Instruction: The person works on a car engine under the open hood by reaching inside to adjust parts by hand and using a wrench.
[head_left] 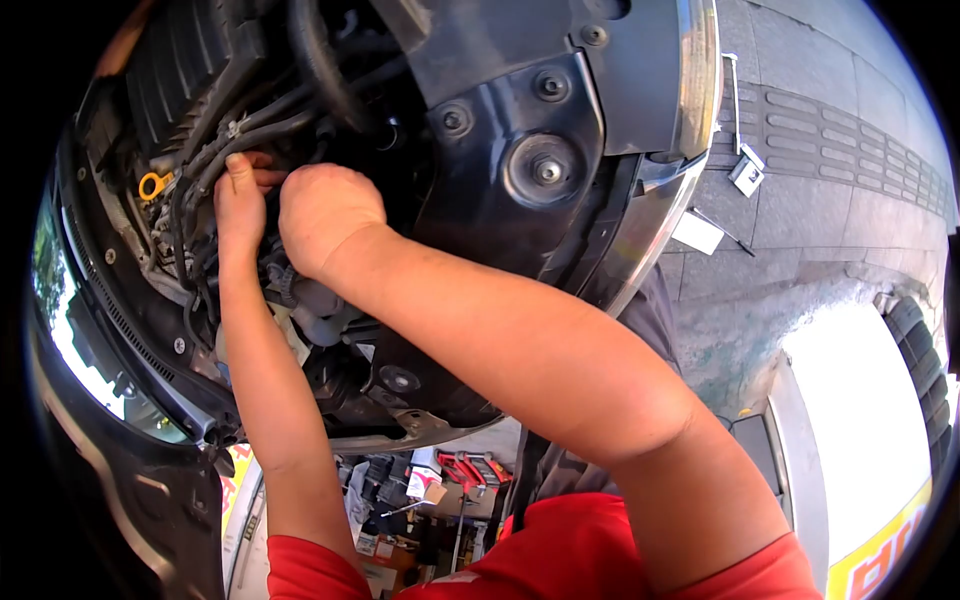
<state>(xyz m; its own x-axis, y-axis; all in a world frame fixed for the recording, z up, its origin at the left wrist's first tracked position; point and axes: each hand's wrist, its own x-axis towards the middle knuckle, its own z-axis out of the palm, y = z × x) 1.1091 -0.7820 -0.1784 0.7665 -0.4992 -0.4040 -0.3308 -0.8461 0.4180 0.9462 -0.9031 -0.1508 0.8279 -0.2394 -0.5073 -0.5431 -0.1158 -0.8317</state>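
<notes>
Both of my hands are deep in a car's engine bay. My left hand [242, 205] is beside the black hoses [265, 128], its thumb raised and its fingers curled towards my right hand. Whatever those fingers grip is hidden. My right hand [330, 212] is bent at the wrist and rounded like a fist, its back towards me. Its fingertips, and anything in them, are out of sight among the dark parts below. A yellow dipstick ring [154, 185] shows to the left of my left hand. Above it lies a ribbed black engine cover [185, 70].
A black metal panel [510, 150] with bolts borders the bay on the right, beside the headlight [697, 80]. Tools and boxes, with a red tool case [475, 468], lie below the car. On the pavement are a white card [697, 232] and a small box [747, 172].
</notes>
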